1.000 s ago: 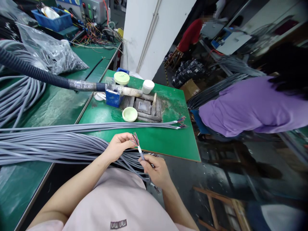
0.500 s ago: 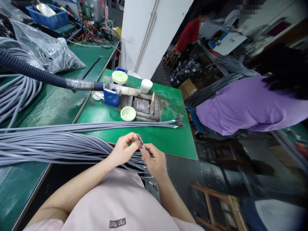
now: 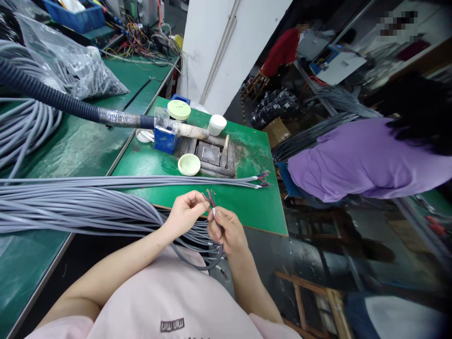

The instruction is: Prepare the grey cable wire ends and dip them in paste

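Note:
My right hand [image 3: 228,230] grips a grey multi-core cable just below its stripped end. Thin coloured wires [image 3: 211,197] fan upward from that end, above a white band. My left hand [image 3: 188,212] is closed in a pinch at the left side of these wires; the fingers partly hide what they hold. The cable loops down below my right hand and back to the left. A thick bundle of grey cables [image 3: 88,209] lies beside my left forearm. Further cables with stripped ends [image 3: 261,179] lie across the green board [image 3: 247,207].
A solder pot [image 3: 210,153] sits in the board under an extraction hose [image 3: 127,117]. Around it are a pale green dish [image 3: 189,165], a white tub [image 3: 217,125] and a blue box [image 3: 165,140]. A person in purple [image 3: 353,160] sits at the right.
The cable end has turned more upright and its wires now spread apart. My left hand has shifted slightly up from the white band. The cable's loop now shows below my right hand.

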`<action>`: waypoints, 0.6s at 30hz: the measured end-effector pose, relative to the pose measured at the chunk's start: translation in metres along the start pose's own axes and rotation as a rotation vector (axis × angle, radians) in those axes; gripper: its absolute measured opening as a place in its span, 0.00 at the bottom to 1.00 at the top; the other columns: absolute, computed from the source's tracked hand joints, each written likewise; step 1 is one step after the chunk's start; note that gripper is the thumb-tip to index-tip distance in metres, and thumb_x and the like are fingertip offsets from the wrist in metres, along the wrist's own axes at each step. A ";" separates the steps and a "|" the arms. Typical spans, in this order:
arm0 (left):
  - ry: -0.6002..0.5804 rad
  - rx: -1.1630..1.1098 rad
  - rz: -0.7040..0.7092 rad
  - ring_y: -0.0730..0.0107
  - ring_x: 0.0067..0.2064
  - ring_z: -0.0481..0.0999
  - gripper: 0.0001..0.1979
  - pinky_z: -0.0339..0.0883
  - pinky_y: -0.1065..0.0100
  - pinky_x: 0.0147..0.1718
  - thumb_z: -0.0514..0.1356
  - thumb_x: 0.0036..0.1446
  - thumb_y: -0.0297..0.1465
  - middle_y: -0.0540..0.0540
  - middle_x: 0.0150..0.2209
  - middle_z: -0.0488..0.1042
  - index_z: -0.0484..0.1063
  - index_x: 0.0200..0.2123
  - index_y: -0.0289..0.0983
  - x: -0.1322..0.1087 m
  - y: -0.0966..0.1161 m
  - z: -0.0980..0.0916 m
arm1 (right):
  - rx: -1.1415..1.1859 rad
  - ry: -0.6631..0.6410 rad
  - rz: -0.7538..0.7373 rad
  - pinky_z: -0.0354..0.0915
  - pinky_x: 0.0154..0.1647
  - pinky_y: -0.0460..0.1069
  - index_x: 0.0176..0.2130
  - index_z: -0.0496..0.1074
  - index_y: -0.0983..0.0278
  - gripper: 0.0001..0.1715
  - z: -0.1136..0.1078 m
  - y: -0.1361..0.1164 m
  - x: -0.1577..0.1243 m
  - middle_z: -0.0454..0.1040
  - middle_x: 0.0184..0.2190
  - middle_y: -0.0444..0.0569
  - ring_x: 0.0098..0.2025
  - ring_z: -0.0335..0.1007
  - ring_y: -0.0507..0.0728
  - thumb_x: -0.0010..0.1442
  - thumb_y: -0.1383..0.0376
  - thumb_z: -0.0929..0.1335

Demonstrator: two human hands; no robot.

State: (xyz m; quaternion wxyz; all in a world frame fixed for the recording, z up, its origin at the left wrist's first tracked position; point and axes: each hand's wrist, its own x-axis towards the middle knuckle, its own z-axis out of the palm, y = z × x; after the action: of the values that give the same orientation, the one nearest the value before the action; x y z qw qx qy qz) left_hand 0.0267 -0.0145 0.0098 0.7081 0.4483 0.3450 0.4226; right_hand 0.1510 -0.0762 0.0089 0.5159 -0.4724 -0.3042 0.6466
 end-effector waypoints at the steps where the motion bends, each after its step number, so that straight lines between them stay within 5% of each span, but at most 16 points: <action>1: 0.010 0.005 0.016 0.77 0.25 0.67 0.08 0.62 0.72 0.28 0.63 0.45 0.31 0.52 0.23 0.70 0.67 0.22 0.35 0.000 0.001 0.001 | 0.002 0.001 -0.003 0.45 0.11 0.41 0.27 0.68 0.64 0.20 0.000 0.000 0.000 0.57 0.08 0.34 0.08 0.42 0.44 0.53 0.50 0.69; 18: -0.028 -0.066 0.007 0.78 0.25 0.67 0.11 0.61 0.73 0.28 0.66 0.45 0.34 0.52 0.23 0.70 0.68 0.24 0.34 0.004 0.003 -0.001 | 0.077 -0.076 0.022 0.45 0.11 0.40 0.27 0.70 0.65 0.17 -0.005 0.003 0.002 0.58 0.08 0.35 0.08 0.42 0.43 0.54 0.54 0.70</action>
State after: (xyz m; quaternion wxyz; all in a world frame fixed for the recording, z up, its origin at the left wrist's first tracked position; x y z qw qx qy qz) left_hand 0.0267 -0.0102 0.0119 0.7258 0.4315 0.3195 0.4300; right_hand 0.1542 -0.0753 0.0044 0.5147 -0.4306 -0.2931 0.6810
